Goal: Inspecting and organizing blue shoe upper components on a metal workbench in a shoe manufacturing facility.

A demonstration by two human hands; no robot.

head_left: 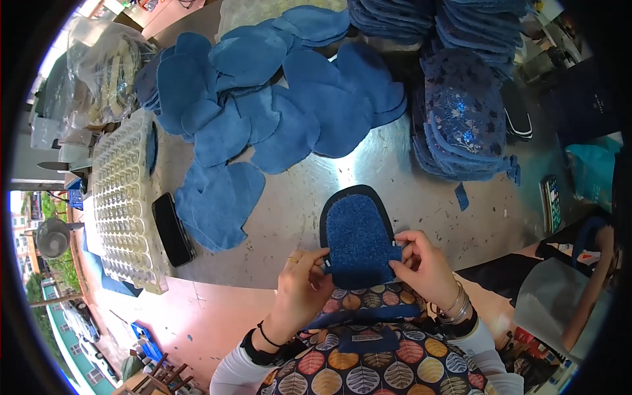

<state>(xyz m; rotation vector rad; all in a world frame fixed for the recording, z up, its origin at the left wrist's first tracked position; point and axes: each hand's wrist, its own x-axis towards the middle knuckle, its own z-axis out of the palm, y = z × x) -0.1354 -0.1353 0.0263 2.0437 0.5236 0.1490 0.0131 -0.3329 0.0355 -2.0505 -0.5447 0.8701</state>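
Observation:
A rounded blue fuzzy fabric piece [359,230] with a black border round its curved top lies at the near edge of the metal table, in front of my apron. It looks like a slipper part, though its kind is not certain. My left hand [304,284] pinches its lower left edge between thumb and fingers. On the opposite side, my right hand [424,264] grips the lower right edge, where a small blue tab shows. Small white bits are visible at both side edges. The piece's lower end reaches over the table edge towards the leaf-patterned apron [375,362].
Loose blue fabric pieces [283,125] spread across the metal table [296,204]. Stacks of shiny patterned pieces [464,105] stand at the right. A black phone [174,229] rests beside a clear plastic tray [125,197] on the left. Another person's arm [588,289] shows at the right.

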